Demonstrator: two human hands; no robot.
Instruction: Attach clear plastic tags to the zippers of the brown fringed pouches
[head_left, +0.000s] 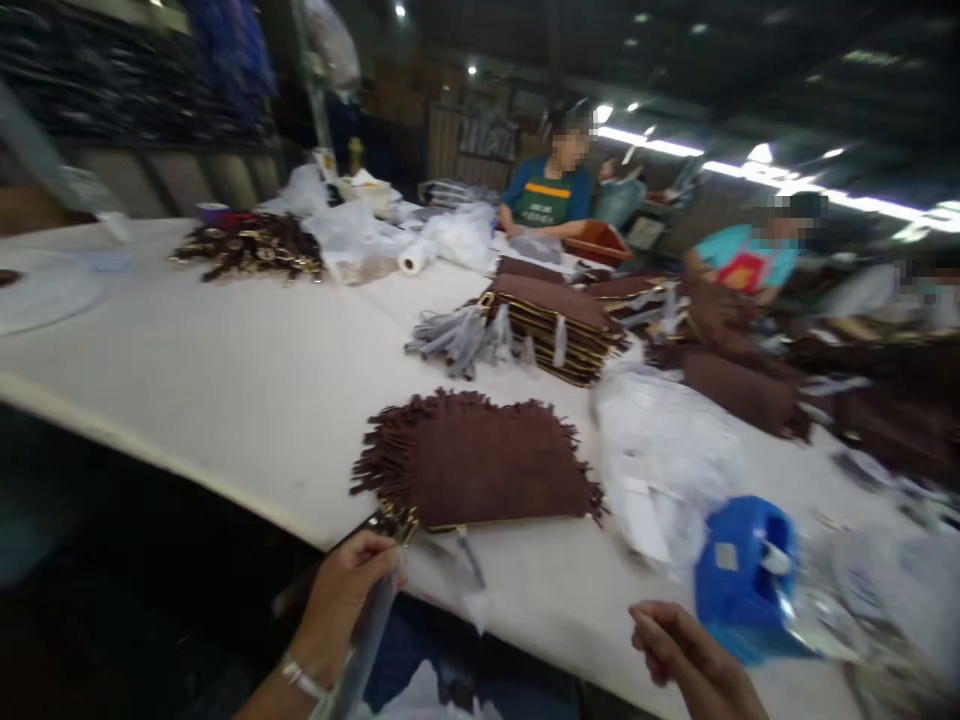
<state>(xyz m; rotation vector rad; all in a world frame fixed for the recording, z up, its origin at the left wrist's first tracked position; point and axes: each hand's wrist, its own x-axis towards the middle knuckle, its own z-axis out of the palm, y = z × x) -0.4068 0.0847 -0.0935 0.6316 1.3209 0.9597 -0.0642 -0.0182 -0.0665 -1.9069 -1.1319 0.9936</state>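
Note:
A brown fringed suede pouch lies flat near the table's front edge, its gold zipper side toward me. My left hand is closed on a clear plastic strip or sleeve just below the pouch's left corner, by a gold clasp. My right hand hovers low at the front edge, fingers curled together, with nothing visible in it. A blue tape dispenser sits just right of it.
White table with a stack of brown pouches, grey tassels, clear plastic bags, a pile of gold hardware and a tape roll. Two people in aprons work on the far side.

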